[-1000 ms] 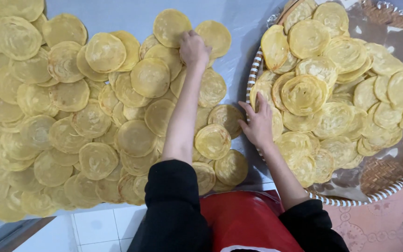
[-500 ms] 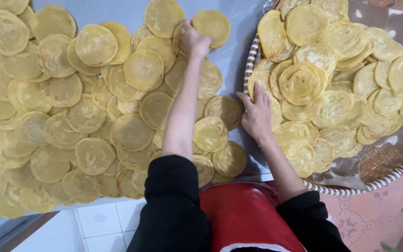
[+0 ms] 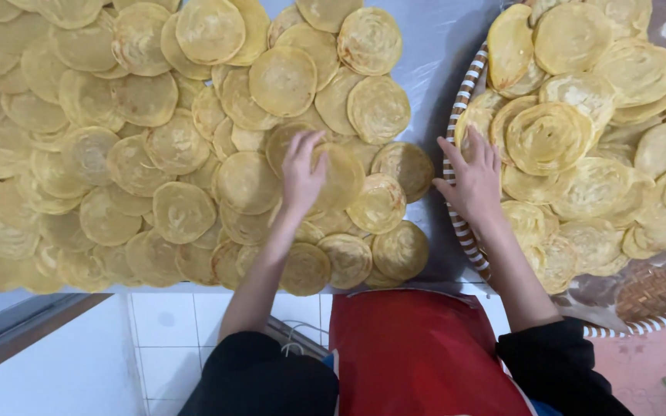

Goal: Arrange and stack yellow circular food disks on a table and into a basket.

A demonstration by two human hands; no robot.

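Note:
Many round, thin yellow crackers (image 3: 156, 154) lie overlapping on a pale sheet-covered table (image 3: 433, 62). My left hand (image 3: 302, 171) rests fingers-down on one cracker (image 3: 341, 177) near the middle of the spread, pressing or pinching its edge. My right hand (image 3: 473, 179) lies flat with fingers apart on the striped rim of a woven basket tray (image 3: 464, 223), touching the crackers (image 3: 556, 139) piled inside it. Both arms wear black sleeves.
The basket tray holds a heap of the same crackers and reaches past the right edge. A red cloth (image 3: 418, 354) covers my lap below the table edge. White floor tiles (image 3: 163, 339) show at lower left, reddish floor at lower right.
My left hand has pulled back from the far crackers to one nearer the middle. My right hand has shifted slightly onto the basket rim. The view has moved closer.

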